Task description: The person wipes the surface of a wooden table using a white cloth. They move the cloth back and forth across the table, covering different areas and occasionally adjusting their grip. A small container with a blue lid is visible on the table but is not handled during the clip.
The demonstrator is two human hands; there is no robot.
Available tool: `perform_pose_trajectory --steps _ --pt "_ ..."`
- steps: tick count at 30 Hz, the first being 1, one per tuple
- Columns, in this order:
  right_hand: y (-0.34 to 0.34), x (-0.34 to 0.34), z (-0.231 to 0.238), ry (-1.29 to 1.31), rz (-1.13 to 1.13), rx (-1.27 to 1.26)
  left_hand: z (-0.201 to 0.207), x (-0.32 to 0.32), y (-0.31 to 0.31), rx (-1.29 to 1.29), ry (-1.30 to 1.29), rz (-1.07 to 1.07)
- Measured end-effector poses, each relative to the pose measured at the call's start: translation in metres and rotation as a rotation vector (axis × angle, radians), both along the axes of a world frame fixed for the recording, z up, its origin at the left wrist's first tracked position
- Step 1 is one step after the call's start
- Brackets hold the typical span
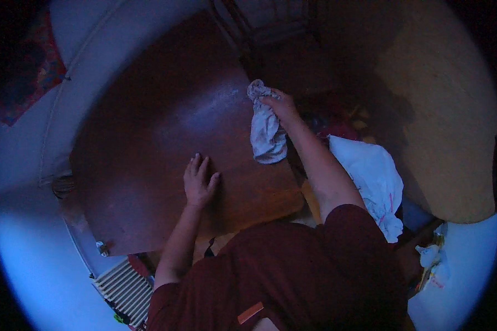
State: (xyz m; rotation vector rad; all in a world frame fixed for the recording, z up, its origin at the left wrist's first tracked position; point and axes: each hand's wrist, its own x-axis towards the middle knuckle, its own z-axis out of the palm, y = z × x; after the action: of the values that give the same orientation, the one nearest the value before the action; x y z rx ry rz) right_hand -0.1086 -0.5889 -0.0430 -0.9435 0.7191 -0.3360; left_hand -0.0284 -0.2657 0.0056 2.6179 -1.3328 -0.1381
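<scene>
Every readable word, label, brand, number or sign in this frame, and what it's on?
None readable.
White bag: red marks, too blurred to tell if print.
Orange-red patch on the dark red shirt: no characters discernible.
Cloth in the right hand, brown table: no lettering visible.

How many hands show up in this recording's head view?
2: the left hand rests on the brown table; the right hand grips a whitish cloth at its edge. Dark areas could hide others.

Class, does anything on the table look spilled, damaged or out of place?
Yes: a pale, streaky patch on the table, left of the cloth in the right hand, stands out against the brown; smear or wear, I cannot tell.
</scene>
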Motion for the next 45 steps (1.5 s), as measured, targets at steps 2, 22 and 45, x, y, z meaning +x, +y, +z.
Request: perform_pose_trajectory --steps 2,22,45 --pt "0.001 -0.003 -0.011 -0.059 0.002 0.123 -0.001 0.014 0.006 0.028 0.104 0.007" --pt "-0.022 0.062 -0.01 0.063 0.043 -0.253 -0.019 0.044 -0.015 0.039 -0.098 0.183" --pt "-0.078 0.19 0.001 0.122 -0.037 -0.669 -0.016 0.049 -0.02 0.099 -0.065 0.18"
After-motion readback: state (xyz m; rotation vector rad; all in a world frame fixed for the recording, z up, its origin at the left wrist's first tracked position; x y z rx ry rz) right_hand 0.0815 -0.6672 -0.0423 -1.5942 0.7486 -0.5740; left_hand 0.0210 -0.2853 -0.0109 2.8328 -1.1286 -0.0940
